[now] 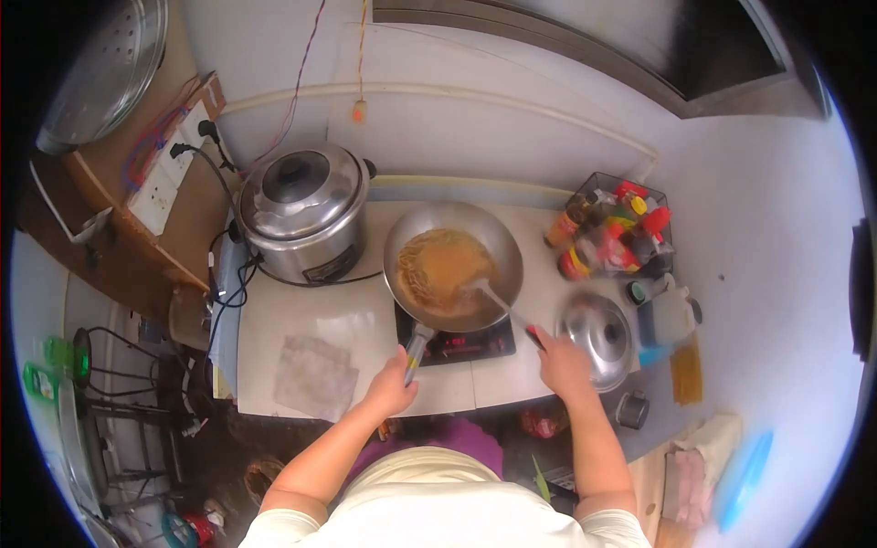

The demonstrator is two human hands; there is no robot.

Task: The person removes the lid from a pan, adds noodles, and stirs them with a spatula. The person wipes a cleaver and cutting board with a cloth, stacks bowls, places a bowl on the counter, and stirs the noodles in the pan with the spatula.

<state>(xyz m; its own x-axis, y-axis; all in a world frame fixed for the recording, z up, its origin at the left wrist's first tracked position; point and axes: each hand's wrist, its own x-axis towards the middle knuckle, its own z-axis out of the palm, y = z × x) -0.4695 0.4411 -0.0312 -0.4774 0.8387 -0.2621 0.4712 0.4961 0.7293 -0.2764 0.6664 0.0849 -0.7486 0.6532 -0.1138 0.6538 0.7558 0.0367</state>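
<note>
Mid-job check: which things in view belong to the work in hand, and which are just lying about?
In the work:
wok, its handle in the left hand
spatula in the right hand
noodle-like food in liquid
induction cooktop under the wok

Apparently just lying about:
lidded electric cooker
folded cloth
domed metal lid
bottles

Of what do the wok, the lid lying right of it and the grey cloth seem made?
The wok looks like metal, perhaps steel: grey inner wall, satin shine.
The lid is likely polished metal, from its bright reflections; its dark knob may be plastic.
The cloth seems matte fabric, without shine, lying limp; fibre unclear.
</note>
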